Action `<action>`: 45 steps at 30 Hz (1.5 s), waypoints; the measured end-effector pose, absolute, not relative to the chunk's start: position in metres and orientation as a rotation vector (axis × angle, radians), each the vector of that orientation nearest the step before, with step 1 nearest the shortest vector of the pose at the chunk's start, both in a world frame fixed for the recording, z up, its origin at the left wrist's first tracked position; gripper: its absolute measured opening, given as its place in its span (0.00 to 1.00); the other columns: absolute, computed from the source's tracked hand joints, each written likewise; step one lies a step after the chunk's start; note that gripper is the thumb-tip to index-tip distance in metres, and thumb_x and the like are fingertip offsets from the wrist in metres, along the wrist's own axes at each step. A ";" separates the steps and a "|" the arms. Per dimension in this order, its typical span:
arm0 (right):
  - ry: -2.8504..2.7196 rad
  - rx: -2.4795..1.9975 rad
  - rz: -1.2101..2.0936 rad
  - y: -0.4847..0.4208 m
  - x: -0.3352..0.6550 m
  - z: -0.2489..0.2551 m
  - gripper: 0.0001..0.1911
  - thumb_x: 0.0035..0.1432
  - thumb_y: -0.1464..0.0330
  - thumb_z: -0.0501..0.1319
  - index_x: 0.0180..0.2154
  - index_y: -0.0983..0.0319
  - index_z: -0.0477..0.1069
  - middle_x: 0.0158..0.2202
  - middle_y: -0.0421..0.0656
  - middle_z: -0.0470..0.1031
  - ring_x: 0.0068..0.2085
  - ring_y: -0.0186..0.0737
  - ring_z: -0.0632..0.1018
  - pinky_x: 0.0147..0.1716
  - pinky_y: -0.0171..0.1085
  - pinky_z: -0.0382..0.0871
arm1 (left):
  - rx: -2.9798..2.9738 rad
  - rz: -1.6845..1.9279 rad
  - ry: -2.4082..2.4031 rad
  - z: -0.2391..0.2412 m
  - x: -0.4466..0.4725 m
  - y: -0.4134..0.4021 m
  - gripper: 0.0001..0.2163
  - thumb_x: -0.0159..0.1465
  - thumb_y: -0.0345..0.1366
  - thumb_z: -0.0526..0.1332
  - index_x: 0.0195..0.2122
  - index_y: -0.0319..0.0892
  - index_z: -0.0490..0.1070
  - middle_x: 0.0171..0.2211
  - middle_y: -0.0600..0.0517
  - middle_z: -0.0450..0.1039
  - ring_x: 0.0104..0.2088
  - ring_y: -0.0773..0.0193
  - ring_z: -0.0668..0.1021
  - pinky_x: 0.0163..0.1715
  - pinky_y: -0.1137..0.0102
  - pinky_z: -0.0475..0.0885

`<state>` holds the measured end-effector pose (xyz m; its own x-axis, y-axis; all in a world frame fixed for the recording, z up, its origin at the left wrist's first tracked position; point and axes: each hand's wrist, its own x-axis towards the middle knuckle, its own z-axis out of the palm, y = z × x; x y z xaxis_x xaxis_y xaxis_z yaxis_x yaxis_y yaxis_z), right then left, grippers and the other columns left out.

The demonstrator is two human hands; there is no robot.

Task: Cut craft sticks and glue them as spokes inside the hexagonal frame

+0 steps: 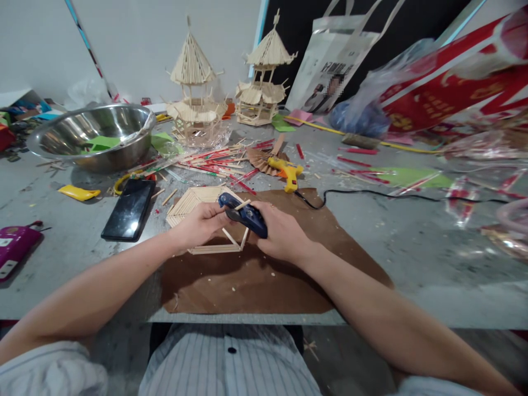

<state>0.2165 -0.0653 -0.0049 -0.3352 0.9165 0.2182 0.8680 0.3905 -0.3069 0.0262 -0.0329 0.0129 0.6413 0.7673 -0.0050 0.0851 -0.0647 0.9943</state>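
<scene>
My right hand is wrapped round a blue hand cutter, whose head points up and left. A short pale wooden stick lies across the cutter. My left hand is closed in a pinch at the cutter's head, by the stick's near end; its fingertips are partly hidden. Beneath both hands, a flat framework of wooden sticks rests on a brown sheet. Its left part is filled with close rows, and its right part shows open gaps.
Two stick pagodas stand at the back. A steel bowl, a black phone and a purple object lie left. Ahead are scattered sticks and a yellow glue gun, its black cord running right.
</scene>
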 end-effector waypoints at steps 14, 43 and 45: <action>-2.381 -1.488 0.175 -0.067 0.217 -0.005 0.26 0.43 0.68 0.54 0.47 0.66 0.56 0.43 0.52 0.69 0.41 0.49 0.72 0.37 0.43 0.65 | 1.072 0.290 0.504 0.016 0.016 -0.025 0.11 0.54 0.40 0.60 0.26 0.35 0.68 0.12 0.63 0.43 0.12 0.79 0.47 0.10 0.81 0.41; -2.240 -1.577 0.203 -0.066 0.214 -0.006 0.29 0.40 0.71 0.53 0.48 0.67 0.57 0.46 0.52 0.68 0.45 0.49 0.70 0.40 0.45 0.65 | 1.686 0.732 0.753 0.016 0.026 -0.031 0.16 0.55 0.47 0.56 0.23 0.37 0.67 0.13 0.60 0.56 0.15 0.78 0.57 0.16 0.80 0.54; -2.256 -1.565 0.198 -0.066 0.214 -0.006 0.29 0.39 0.71 0.53 0.49 0.67 0.56 0.46 0.53 0.67 0.45 0.49 0.70 0.40 0.45 0.65 | 1.538 0.623 0.732 0.016 0.024 -0.029 0.16 0.54 0.48 0.57 0.23 0.37 0.66 0.11 0.62 0.50 0.12 0.78 0.52 0.12 0.79 0.48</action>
